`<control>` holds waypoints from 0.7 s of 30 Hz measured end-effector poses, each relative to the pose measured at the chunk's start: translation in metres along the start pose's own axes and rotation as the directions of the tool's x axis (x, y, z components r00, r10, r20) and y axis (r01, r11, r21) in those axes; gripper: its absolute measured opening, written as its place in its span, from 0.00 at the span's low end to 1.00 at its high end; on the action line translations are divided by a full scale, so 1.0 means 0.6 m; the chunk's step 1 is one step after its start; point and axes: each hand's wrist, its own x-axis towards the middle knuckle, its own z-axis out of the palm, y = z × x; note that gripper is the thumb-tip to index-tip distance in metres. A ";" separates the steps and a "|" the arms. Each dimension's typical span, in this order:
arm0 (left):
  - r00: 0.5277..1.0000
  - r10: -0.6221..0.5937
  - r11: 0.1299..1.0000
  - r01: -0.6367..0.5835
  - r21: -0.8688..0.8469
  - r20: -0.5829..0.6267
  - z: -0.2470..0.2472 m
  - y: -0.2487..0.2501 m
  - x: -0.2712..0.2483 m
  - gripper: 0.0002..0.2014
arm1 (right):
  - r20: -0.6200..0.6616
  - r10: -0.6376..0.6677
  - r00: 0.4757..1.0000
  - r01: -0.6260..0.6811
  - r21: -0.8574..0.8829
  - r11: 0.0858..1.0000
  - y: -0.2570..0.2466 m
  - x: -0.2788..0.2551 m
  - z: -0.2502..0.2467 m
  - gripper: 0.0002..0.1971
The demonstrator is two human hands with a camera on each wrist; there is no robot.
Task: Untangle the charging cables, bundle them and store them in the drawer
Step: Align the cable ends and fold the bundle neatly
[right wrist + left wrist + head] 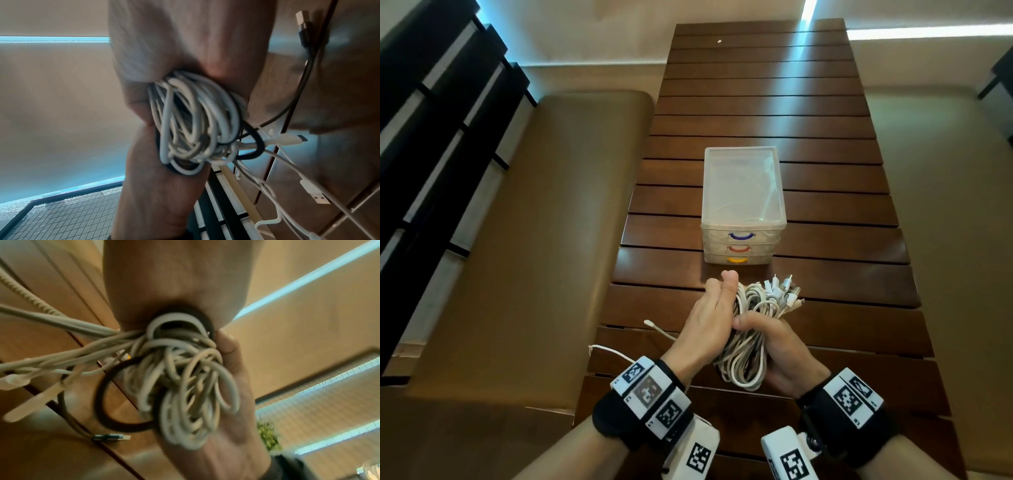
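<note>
A coil of white charging cables (747, 353) is held just above the slatted wooden table (835, 246), its plugs (784, 291) fanning toward the drawer unit. My right hand (767, 339) curls round the coil from the right. My left hand (720, 287) lies flat against the coil's left side, fingers straight. In the left wrist view a black elastic band (107, 402) loops beside the coil (185, 386). The right wrist view shows the same band (257, 146) at the coil's (191, 121) edge. The translucent unit (743, 192) has three drawers, all closed.
A loose cable with a spring collar (661, 329) and a thin white cable (609, 351) trail off the table's left edge. A dark cable with a USB plug (111, 438) lies on the slats. Padded benches (534, 240) flank the table.
</note>
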 end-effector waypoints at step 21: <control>0.986 -0.037 0.973 -0.001 -0.232 -0.161 0.006 -0.005 -0.014 0.34 | -0.060 -0.180 0.982 0.170 -0.143 0.975 -0.006 0.005 0.016 0.13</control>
